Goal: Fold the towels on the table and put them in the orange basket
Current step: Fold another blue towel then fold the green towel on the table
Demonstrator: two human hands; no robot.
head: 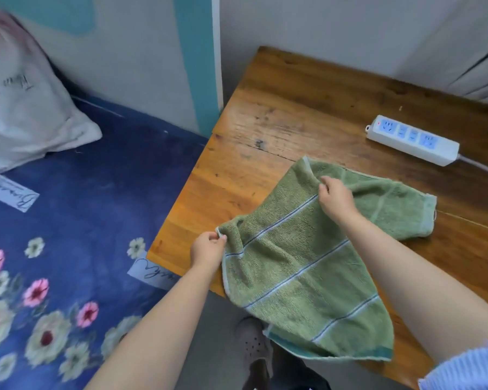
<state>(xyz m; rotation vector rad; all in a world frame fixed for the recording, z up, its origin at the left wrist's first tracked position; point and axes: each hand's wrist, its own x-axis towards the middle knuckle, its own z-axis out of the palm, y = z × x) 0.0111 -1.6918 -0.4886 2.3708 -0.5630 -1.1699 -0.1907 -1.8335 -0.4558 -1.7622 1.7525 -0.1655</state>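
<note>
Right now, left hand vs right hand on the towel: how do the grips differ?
The left hand pinches the towel at its near-left corner, over the table edge. The right hand pinches the far edge, further in over the table. Both hold with curled fingers.

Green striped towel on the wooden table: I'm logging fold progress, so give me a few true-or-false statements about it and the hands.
1. Both hands pinch the green striped terry towel. True: left hand, right hand.
2. The towel lies folded in an orange basket. False: it is spread on the brown wooden table, one end overhanging; no basket shows.
3. A white power strip with blue sockets lies on the table. True.
4. The strip rests on the towel. False: they lie apart.
</note>
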